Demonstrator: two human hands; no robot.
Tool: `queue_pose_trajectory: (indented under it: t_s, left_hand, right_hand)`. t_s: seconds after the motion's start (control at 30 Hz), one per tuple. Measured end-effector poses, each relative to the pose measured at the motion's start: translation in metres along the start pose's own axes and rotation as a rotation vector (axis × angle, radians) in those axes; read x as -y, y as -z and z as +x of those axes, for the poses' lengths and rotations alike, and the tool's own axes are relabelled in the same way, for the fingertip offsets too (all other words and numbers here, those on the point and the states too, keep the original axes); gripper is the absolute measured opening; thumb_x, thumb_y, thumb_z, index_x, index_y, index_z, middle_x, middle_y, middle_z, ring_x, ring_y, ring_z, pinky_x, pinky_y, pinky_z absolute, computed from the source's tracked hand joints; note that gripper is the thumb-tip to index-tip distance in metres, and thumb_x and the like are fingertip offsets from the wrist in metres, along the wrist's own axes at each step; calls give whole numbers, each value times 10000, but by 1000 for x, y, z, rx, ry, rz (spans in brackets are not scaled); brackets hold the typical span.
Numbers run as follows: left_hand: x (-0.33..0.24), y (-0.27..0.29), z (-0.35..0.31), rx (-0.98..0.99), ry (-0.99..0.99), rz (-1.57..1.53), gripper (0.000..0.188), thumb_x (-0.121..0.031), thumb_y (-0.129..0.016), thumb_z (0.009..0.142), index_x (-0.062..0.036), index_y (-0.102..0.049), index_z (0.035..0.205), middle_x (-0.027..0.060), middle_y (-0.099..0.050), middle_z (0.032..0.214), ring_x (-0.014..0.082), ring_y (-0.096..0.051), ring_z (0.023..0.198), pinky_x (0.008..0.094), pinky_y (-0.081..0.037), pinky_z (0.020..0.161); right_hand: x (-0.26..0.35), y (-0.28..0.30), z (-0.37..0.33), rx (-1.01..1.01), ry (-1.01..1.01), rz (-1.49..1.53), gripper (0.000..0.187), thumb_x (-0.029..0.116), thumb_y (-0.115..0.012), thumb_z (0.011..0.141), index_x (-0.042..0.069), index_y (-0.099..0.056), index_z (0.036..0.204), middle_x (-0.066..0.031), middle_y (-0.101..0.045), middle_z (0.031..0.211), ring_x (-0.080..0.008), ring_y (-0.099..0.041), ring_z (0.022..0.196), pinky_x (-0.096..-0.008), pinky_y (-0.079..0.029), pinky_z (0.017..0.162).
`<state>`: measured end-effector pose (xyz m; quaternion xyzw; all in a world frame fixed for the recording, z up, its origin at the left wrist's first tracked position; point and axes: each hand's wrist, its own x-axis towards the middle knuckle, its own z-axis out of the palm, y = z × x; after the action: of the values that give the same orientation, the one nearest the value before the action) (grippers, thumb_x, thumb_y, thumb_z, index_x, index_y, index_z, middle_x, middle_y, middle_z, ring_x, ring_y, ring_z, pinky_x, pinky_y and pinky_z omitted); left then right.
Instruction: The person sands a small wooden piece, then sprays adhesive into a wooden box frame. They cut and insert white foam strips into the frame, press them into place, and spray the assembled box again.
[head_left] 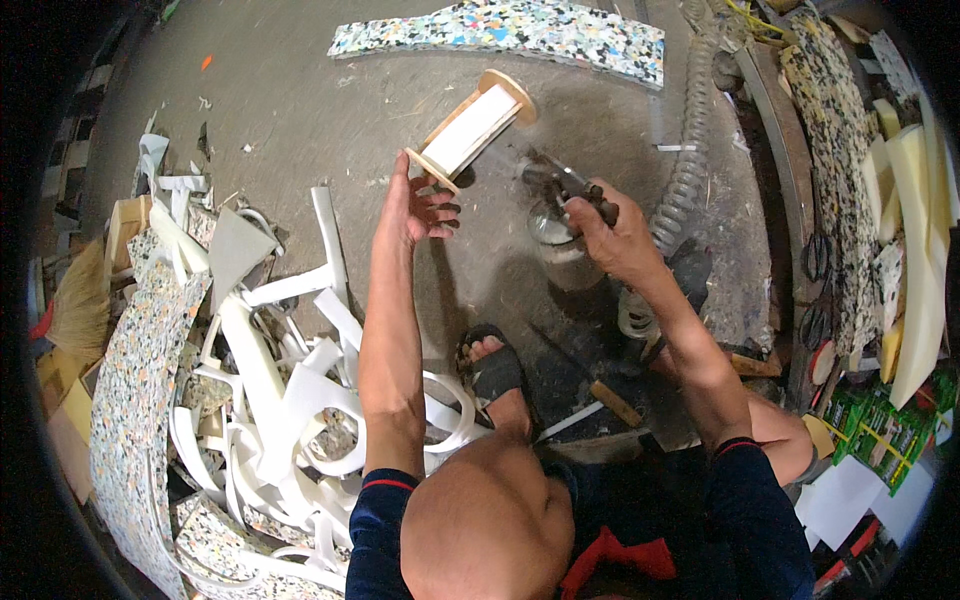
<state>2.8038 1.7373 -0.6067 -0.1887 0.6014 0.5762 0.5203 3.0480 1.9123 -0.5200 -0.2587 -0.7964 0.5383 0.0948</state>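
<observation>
My left hand (420, 208) grips the near round end of a wooden spool-like frame (523, 100), thumb on one side and fingers spread below. The frame is tilted up to the right, with two round wooden ends and a white padded-looking face (472, 132) between them. My right hand (618, 232) is closed around a spray gun (572, 182) with a cup (552, 230) under it. The gun's nozzle points at the frame, a short gap apart. A faint blurred haze shows near the nozzle, and the cup's lower part is dim.
White foam offcuts (300, 400) are heaped at left beside speckled foam sheets (140, 380). Another speckled foam strip (500, 38) lies at the far side. A coiled hose (690, 150) runs along the right. Scissors (817, 257) hang near foam pieces (915, 270). A wooden-handled tool (613, 402) lies near my feet.
</observation>
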Motion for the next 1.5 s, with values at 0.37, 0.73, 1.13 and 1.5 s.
queue_pose_trajectory:
  t_s: [0.37,0.73,1.13,1.5]
  left_hand:
    - [6,-11,10,-36,-172,-98,976,-758,-367,920,8,-253,1514,330,-527,1139,407,-643,879,596,-564,679]
    - [15,-19,-17,22,-844,511,1174,-235,-851,769,-107,-18,1586,233,-278,1573,377,-410,1383,466,-423,1105]
    - [-3,11,-9,-236,-890,690,1209,-339,-944,612,-33,-210,1522,259,-458,1444,332,-509,1300,424,-460,1057]
    - [-16,14,-39,234,-674,-100,718,-333,-774,843,50,-458,1361,148,-628,1077,146,-633,805,250,-531,635]
  right_hand:
    - [1,24,-27,-218,-104,-7,511,453,-636,959,-34,-635,1116,-57,-579,724,-130,-494,682,-296,-446,643]
    - [-4,78,-86,-307,-220,296,251,246,-571,993,29,-678,1056,36,-607,795,-59,-494,647,-246,-420,590]
    - [-12,32,-65,-246,-219,252,446,461,-602,979,23,-675,1023,13,-595,721,-74,-521,610,-260,-416,557]
    - [36,4,-39,12,-52,209,557,527,-599,963,-12,-644,1100,23,-584,760,-82,-494,671,-254,-424,608]
